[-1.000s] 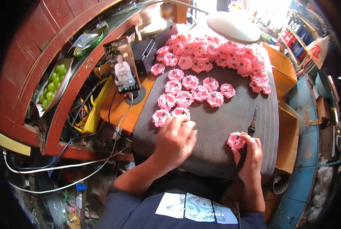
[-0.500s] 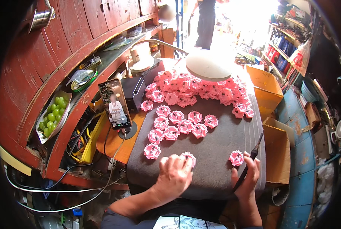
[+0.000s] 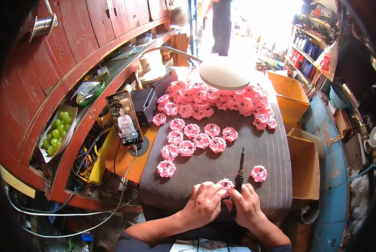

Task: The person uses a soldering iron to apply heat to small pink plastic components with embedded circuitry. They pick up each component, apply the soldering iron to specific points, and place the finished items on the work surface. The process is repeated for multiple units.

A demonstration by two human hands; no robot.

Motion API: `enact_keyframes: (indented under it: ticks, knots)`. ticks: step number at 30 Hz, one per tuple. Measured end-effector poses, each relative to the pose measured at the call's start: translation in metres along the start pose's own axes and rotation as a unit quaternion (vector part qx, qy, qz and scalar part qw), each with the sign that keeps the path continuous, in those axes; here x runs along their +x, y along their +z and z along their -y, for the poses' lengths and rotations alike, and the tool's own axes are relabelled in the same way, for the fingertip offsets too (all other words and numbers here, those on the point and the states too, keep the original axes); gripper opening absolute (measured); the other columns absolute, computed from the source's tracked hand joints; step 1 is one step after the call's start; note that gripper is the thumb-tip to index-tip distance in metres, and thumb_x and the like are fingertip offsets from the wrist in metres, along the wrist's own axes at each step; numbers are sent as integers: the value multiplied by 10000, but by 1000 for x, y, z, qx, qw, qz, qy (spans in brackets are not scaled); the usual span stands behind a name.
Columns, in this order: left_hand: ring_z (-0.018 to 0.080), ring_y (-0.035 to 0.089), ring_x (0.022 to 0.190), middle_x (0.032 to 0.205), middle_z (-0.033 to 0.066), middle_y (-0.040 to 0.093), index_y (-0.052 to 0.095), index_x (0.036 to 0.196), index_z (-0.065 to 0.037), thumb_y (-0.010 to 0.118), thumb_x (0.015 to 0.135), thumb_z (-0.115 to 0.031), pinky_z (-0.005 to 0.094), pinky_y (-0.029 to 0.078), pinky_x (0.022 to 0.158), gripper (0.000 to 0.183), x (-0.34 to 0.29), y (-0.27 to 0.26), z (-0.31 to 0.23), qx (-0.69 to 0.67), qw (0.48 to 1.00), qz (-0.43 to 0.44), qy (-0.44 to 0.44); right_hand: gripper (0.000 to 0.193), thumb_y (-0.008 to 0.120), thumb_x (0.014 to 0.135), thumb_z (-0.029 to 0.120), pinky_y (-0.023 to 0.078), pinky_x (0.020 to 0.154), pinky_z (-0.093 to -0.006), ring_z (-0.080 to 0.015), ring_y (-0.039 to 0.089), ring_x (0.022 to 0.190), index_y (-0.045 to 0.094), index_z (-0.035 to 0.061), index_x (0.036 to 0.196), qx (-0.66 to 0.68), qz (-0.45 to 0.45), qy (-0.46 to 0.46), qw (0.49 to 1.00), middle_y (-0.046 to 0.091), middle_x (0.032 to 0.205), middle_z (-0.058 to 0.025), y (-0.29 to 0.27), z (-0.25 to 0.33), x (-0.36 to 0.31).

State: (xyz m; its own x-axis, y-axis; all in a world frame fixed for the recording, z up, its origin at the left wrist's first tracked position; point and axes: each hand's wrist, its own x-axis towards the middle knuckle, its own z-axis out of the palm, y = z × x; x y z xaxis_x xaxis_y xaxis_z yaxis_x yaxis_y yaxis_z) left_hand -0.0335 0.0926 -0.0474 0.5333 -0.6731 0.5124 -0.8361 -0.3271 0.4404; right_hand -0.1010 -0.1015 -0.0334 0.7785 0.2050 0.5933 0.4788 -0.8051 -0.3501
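I logged left hand (image 3: pixel 203 204) fingers pinching pink part (image 3: pixel 226 184) flat on grey mat (image 3: pixel 221 168), steadying it | right hand (image 3: pixel 247 204) fist-closed around soldering iron (image 3: pixel 239 180), tip raised.

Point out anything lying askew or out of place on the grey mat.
One pink part lies alone by the right hand, apart from the rows; another sits off the left end. Nothing looks spilled or damaged.

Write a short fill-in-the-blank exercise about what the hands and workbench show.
1. The right hand holds a ____ soldering iron.
2. The left hand rests on a ____ plastic part.
3. The bowl on the left holds green ____.
4. The phone stands ____ of the grey mat.

Missing words: black; pink; grapes; left
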Motion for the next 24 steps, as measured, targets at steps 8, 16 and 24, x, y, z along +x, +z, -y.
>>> enact_keyframes:
  ticks: [8, 16, 24]
  knots:
    - [337, 576, 1251, 1344, 106, 646, 668, 1240, -30, 748, 839, -105, 486, 426, 1060, 416, -2, 1, 3, -9, 1000, 3, 0, 598, 795, 793, 9, 490, 668, -483, -378, 596, 769, 555, 90, 1334, 19, -16, -29, 999, 625, 982, -169, 5, -5, 4]
    - [331, 585, 1263, 1336, 111, 655, 669, 1248, -22, 741, 844, -99, 483, 424, 1071, 418, 0, 0, 5, -23, 1000, 6, 6, 482, 761, 843, 33, 525, 703, -443, -352, 639, 814, 617, 74, 1300, 18, -2, -2, 1000, 670, 1031, -152, 0, -3, 5]
    - [369, 624, 1202, 1256, 137, 677, 602, 1349, -27, 746, 787, 11, 489, 456, 1040, 581, 6, -3, 5, -64, 998, -24, 2, 457, 796, 852, 62, 500, 685, -455, -376, 610, 808, 625, 58, 1276, 33, -43, 16, 998, 657, 1031, -177, 3, -7, 0]
